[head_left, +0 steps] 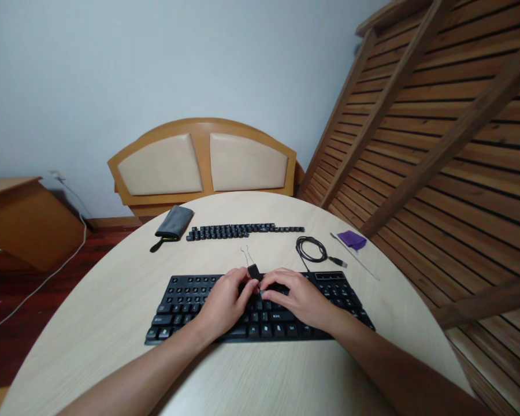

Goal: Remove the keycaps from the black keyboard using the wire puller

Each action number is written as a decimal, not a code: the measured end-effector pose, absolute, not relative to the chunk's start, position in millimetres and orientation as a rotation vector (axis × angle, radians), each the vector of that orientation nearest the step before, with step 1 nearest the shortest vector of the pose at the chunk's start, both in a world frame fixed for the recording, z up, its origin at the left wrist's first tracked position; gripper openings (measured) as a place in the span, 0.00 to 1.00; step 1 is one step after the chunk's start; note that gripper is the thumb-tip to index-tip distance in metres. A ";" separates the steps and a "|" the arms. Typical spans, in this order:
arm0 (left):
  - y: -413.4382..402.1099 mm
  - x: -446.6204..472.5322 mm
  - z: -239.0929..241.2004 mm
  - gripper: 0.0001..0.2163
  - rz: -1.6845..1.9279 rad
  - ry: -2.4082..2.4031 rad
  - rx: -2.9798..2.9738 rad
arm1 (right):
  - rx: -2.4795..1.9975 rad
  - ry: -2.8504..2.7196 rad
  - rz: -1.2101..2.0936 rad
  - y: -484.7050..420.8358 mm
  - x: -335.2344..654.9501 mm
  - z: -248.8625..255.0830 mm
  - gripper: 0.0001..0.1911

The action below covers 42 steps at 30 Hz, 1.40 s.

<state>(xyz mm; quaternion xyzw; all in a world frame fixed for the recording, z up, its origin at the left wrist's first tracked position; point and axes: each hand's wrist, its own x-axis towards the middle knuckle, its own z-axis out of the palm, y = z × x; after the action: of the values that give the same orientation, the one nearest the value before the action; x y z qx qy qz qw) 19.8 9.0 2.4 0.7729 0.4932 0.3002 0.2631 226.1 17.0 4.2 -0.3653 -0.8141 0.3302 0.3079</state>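
My left hand (227, 299) pinches a keycap puller (253, 271), a small black body with two thin wire hooks pointing away from me. Fingers of my right hand (297, 297) close around the puller's near end, where a small greyish part shows between the fingertips. Whether a keycap is there too, I cannot tell. Both hands are over the middle of a black keyboard (281, 330). Its upper left rows show bare switches without caps, while the lower rows carry caps. Part of the keyboard is hidden under my hands.
Loose black keycaps (225, 231) lie in rows behind the keyboard. A grey pouch (175, 222) lies at the back left. To the right are a coiled USB cable (301, 248), a purple cloth (352, 240) and a thin rod (359, 260). The round table (99, 323) has a curved edge.
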 end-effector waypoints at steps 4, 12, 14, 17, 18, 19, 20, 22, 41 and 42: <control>8.7 19.5 2.5 0.11 0.811 1.373 2.073 | -0.966 -2.036 0.999 17.8 226.7 5.0 0.06; 9.1 20.4 2.6 0.11 0.811 1.383 2.080 | -1.059 -1.867 0.994 23.9 225.8 1.5 0.08; 9.6 20.2 1.9 0.11 0.813 1.379 2.085 | -1.069 -1.876 0.992 23.6 226.1 2.2 0.11; 10.4 19.7 0.5 0.11 0.819 1.382 2.093 | -1.077 -1.912 0.981 22.1 226.2 4.8 0.11; 10.6 19.4 0.0 0.11 0.821 1.385 2.097 | -1.081 -1.921 0.978 21.7 226.0 5.4 0.11; 10.7 19.2 -0.4 0.11 0.821 1.387 2.103 | -1.085 -1.927 0.976 21.6 225.7 5.6 0.11; 10.7 19.0 -0.7 0.11 0.820 1.388 2.108 | -1.088 -1.928 0.976 22.0 225.4 5.2 0.11; 10.6 18.8 -0.9 0.11 0.813 1.383 2.120 | -1.099 -1.915 0.966 24.6 225.1 3.2 0.11; 9.0 19.5 2.6 0.11 0.803 1.387 2.123 | -1.636 -2.090 0.126 138.9 180.3 9.1 0.10; 9.2 19.4 2.3 0.11 0.801 1.387 2.124 | -1.625 -2.095 0.120 137.8 180.0 4.8 0.11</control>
<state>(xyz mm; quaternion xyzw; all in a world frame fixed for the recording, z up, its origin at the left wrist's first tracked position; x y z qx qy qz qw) 19.4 9.2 2.3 0.7755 0.5063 0.2926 0.2381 180.0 137.8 4.8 -0.5941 -0.7660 0.0440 0.2414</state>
